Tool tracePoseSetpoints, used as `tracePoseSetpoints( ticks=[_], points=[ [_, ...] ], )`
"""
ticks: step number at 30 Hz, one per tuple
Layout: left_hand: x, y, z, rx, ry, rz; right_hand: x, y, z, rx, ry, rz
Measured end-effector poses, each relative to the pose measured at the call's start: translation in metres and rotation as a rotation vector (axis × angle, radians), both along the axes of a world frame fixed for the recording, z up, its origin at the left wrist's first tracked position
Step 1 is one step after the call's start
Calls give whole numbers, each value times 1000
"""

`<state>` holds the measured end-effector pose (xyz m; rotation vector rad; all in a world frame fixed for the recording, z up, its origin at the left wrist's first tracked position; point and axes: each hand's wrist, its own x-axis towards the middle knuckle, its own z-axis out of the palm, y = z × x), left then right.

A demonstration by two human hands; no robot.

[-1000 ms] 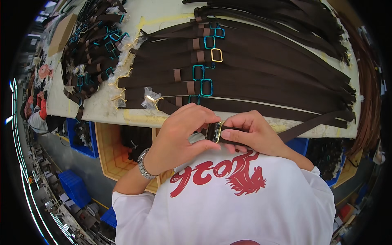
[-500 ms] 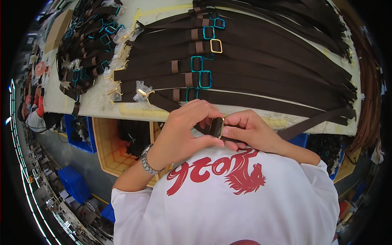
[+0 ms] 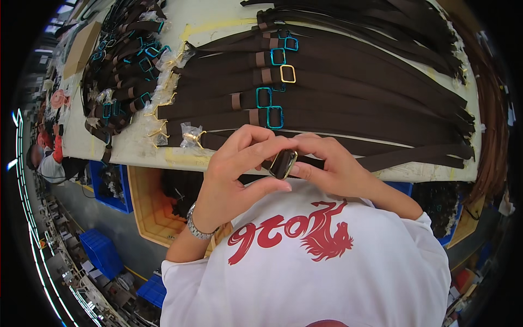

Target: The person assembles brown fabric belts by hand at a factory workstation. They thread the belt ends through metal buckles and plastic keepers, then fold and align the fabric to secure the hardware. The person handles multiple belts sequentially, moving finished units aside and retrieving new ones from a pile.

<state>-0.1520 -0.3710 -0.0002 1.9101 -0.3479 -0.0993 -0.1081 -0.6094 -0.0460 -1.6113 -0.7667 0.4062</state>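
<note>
Between my hands, a gold rectangular buckle [image 3: 290, 168] is tilted over the table's near edge, with dark brown strap [image 3: 281, 164] showing inside its frame. My right hand [image 3: 335, 166] pinches the buckle's right side, thumb on the near face. My left hand [image 3: 234, 169] curls its fingers over the far side of the strap and buckle; its thumb stretches below the buckle's near end. Beyond the hands lies a row of dark brown straps [image 3: 354, 103] with lighter brown loops, blue-covered buckles [image 3: 275, 117] and one bare gold buckle [image 3: 287, 73].
A tangled pile of straps [image 3: 125, 82] lies on the table's left, by a cardboard box [image 3: 81, 50]. Gold hooks in clear plastic [image 3: 192, 136] edge the row. Below the table stand a yellow crate [image 3: 148, 201] and a blue bin [image 3: 111, 188]. Long brown strips [image 3: 493, 125] hang at the right.
The buckle has tilted between my hands, and my left thumb has shifted away from its near face. The view has shifted slightly, so the table sits lower in it.
</note>
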Motion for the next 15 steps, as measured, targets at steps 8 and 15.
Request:
tracePoseSetpoints(
  ticks=[8,15],
  points=[
    [-10,-11,10,171,-406,281,18,7,32,84,338,133],
    [10,-6,31,-19,-522,345,43,4,70,-209,-222,91]
  ],
)
